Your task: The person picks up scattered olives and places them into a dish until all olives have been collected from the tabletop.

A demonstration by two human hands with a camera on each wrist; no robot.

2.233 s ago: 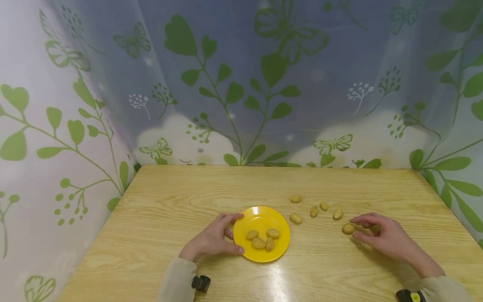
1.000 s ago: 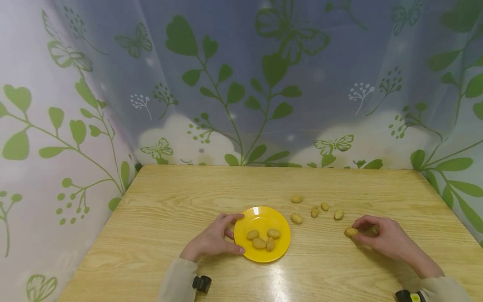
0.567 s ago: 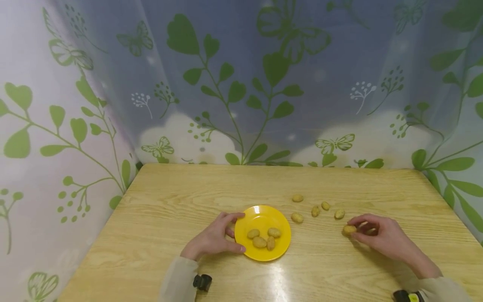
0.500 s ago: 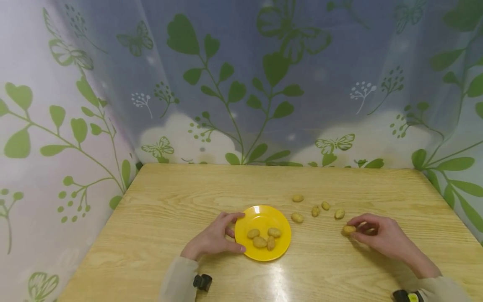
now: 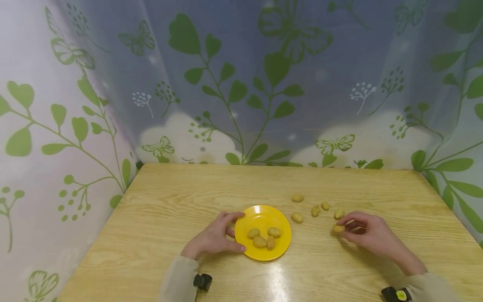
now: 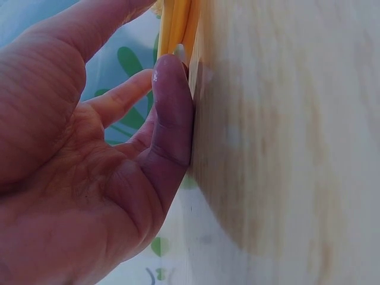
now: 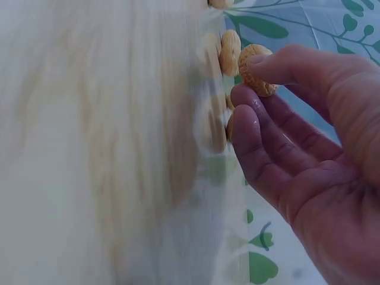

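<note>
My left hand (image 5: 214,238) holds the left rim of a yellow plate (image 5: 280,251), its thumb at the near side and index finger at the far side. Several tan peanuts in the shell (image 5: 259,242) lie together on the plate. Between thumb and fingertips, my right hand (image 5: 371,235) pinches a rough-shelled peanut (image 7: 259,71), raised a little off the table. Close by that hand, another peanut (image 5: 339,214) rests on the wood. In the left wrist view, only a strip of the plate (image 6: 177,27) shows beyond the fingers.
More loose peanuts lie right of the plate, among them a far peanut (image 5: 297,198) and a nearer peanut (image 5: 297,217). The wooden table (image 5: 181,188) ends at a leaf-patterned curtain (image 5: 226,105) at the back and left.
My right hand, earlier with its fingers apart at the peanut, has closed on it, picked it up and moved left toward the plate. The left hand has stayed at the plate's rim.
</note>
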